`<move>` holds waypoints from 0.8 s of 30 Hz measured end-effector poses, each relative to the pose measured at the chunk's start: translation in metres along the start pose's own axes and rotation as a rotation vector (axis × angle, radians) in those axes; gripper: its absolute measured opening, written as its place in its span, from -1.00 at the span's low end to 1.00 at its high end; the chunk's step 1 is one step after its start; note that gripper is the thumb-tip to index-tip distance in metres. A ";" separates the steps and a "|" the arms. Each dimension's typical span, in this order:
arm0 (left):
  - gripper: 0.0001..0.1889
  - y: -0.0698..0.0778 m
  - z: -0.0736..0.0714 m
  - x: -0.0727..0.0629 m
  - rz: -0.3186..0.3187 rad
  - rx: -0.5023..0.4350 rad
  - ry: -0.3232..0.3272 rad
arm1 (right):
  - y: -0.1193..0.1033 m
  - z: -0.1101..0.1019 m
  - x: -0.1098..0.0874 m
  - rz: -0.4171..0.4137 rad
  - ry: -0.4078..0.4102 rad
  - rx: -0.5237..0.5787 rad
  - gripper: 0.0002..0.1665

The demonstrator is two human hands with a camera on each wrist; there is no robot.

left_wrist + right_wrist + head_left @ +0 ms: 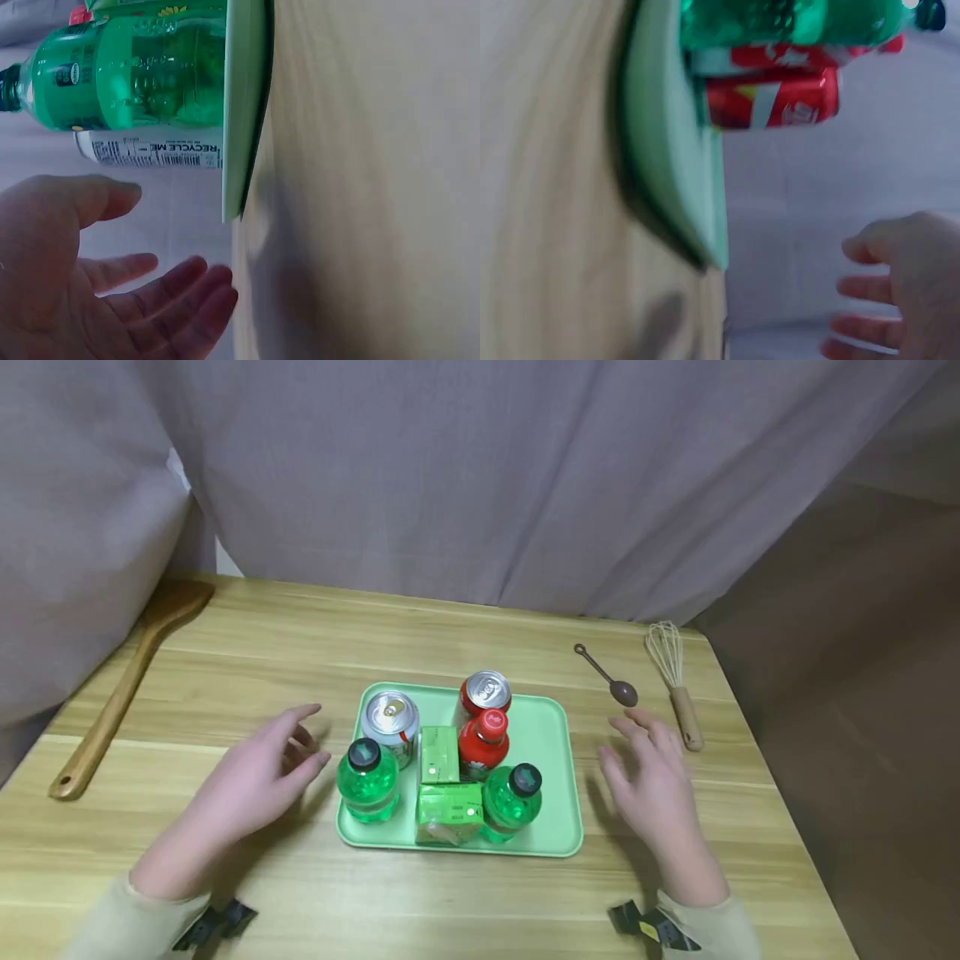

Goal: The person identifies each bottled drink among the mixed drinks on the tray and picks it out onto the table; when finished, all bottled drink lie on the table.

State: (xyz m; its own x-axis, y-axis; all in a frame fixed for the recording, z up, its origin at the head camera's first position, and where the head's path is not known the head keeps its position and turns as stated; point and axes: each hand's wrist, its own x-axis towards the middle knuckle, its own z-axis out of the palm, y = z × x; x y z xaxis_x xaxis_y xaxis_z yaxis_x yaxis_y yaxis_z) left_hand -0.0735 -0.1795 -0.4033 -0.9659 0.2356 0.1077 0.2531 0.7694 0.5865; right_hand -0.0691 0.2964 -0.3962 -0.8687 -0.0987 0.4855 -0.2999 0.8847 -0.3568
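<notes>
A light green tray (551, 777) lies on the table, loaded with drinks. On it stand two green bottles (367, 789) with black caps, a silver can (391, 717), a red can (486, 692), a red-capped bottle (483, 745) and two green cartons (450, 810). My left hand (251, 777) hovers left of the tray, fingers loosely bent, holding nothing; the left wrist view shows it apart from the green bottle (142, 71) and the tray edge (238, 112). To the tray's right, my right hand (654, 781) is held above the table with relaxed fingers, nothing in it.
A wooden spatula (123, 693) lies along the table's left side. Beyond my right hand are a small brown spoon (607, 675) and a whisk (677, 689) with a wooden handle. Grey curtains (450, 485) hang behind the table and on both sides.
</notes>
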 end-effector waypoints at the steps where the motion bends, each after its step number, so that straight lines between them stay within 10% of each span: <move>1: -0.34 0.001 -0.002 0.004 -0.010 -0.016 -0.024 | -0.003 -0.003 0.003 -0.012 -0.013 0.034 -0.55; 14: -0.16 -0.016 0.005 0.041 -0.123 -0.447 -0.346 | -0.041 -0.023 0.031 -0.165 -0.231 0.327 -0.66; 24: -0.04 -0.020 0.014 0.063 -0.136 -0.589 -0.529 | -0.051 -0.027 0.039 -0.330 -0.448 0.565 -0.43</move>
State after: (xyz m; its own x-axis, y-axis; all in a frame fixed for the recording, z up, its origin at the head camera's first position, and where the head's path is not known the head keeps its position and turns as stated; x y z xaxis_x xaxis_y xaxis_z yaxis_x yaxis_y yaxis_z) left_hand -0.1385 -0.1720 -0.4196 -0.7942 0.5266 -0.3032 -0.0780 0.4065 0.9103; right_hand -0.0766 0.2595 -0.3373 -0.7401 -0.5957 0.3120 -0.6198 0.4244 -0.6601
